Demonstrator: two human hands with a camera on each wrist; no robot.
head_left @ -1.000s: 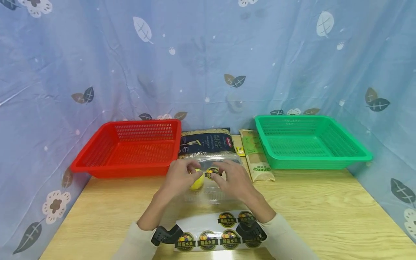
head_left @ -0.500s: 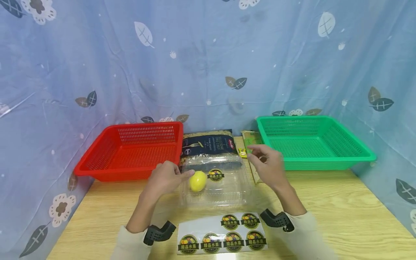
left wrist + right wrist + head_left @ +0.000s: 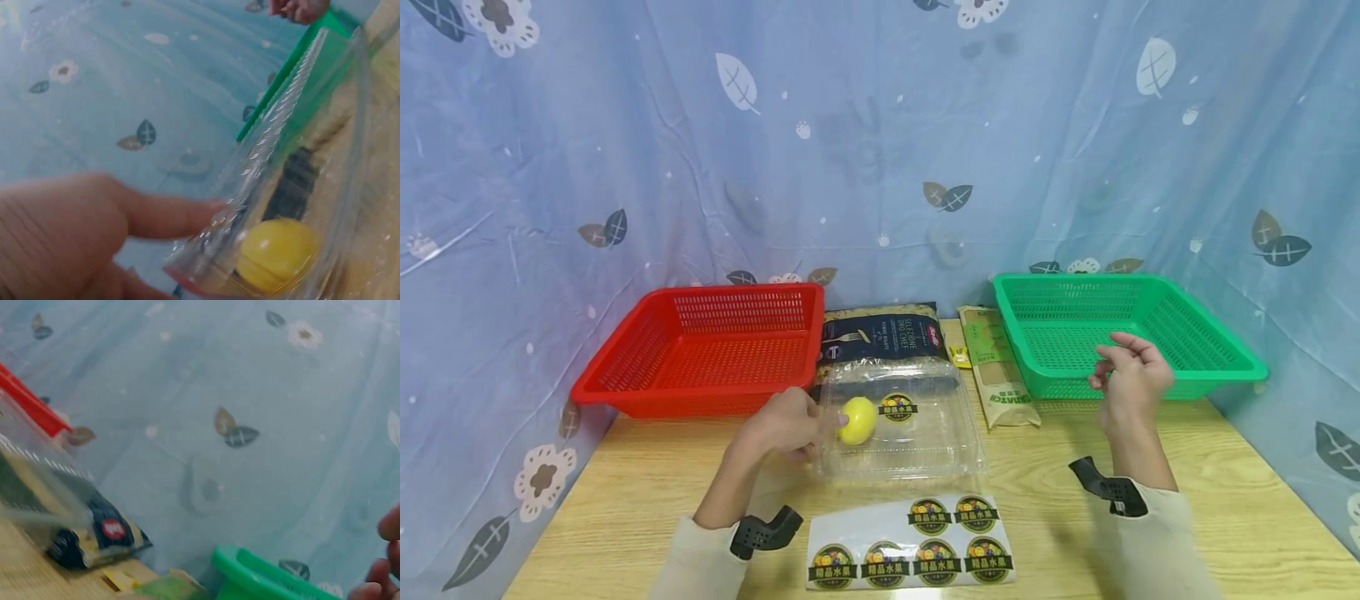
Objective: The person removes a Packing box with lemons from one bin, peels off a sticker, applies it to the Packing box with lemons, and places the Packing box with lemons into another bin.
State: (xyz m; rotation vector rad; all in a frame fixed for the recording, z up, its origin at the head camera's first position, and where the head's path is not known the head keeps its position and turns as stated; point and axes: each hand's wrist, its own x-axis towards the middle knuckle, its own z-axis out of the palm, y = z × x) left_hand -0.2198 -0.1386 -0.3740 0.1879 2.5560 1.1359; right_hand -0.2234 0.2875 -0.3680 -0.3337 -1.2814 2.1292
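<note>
A clear plastic clamshell box (image 3: pixel 925 446) sits mid-table with a yellow lemon (image 3: pixel 859 423) inside near its left side. On the box's lid is a round black sticker (image 3: pixel 898 407) with fruit printed on it. My left hand (image 3: pixel 786 423) grips the box's left edge, thumb reaching over the side near the lemon; in the left wrist view the lemon shows through the plastic beyond that hand. My right hand (image 3: pixel 1131 385) is raised before the green basket (image 3: pixel 1210 387), fingers loosely curled, holding nothing. Below the box lies a sheet of similar stickers (image 3: pixel 850 529).
A red basket (image 3: pixel 700 404) stands at the back left. Behind the box lies a bag of penne pasta (image 3: pixel 883 337). A small yellow packet (image 3: pixel 960 357) and a long green-and-tan packet (image 3: pixel 996 367) lie between the pasta and the green basket.
My right hand has left the box and swung right to the green basket. My left hand has drawn slightly left from over the lid and taken hold of the box's left edge.
</note>
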